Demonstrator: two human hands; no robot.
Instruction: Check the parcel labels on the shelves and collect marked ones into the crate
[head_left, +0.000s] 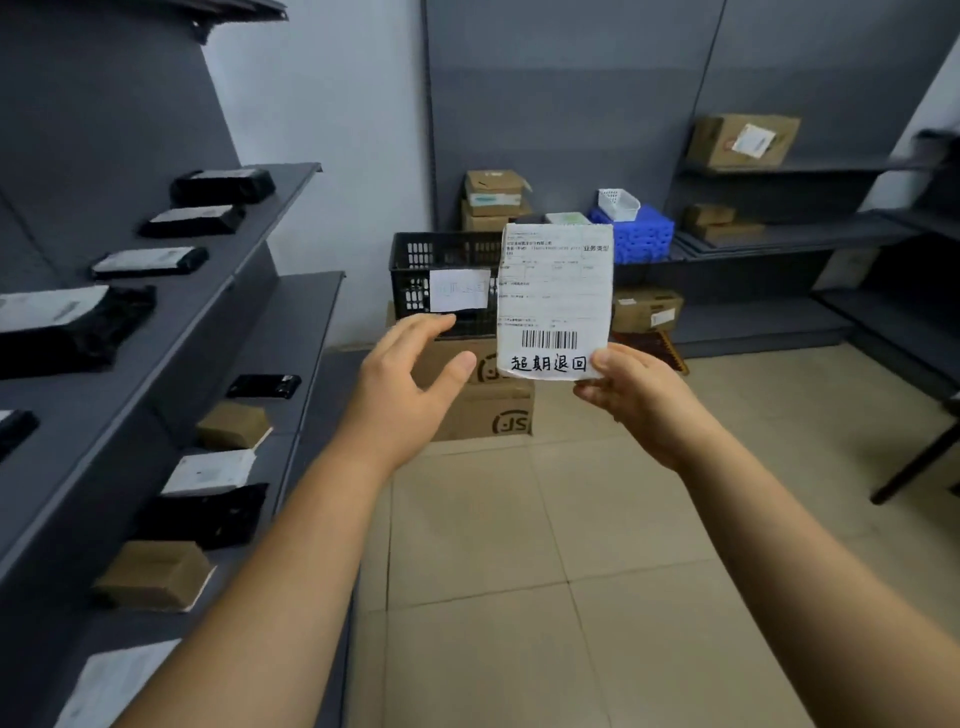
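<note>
Holding a white labelled parcel (555, 301) upright by its bottom corner, the right hand (631, 397) pinches it in front of the black crate (415, 275); the crate's contents are hidden; the left hand (410, 387), grip spread and empty, hovers just below the crate

Parcel storeroom: grey shelves (270, 291) of labelled packages (150, 260), stacked cartons (488, 410)

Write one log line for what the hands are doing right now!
right hand: holds marked parcel up | left hand: open, empty | crate: behind, on boxes
</note>
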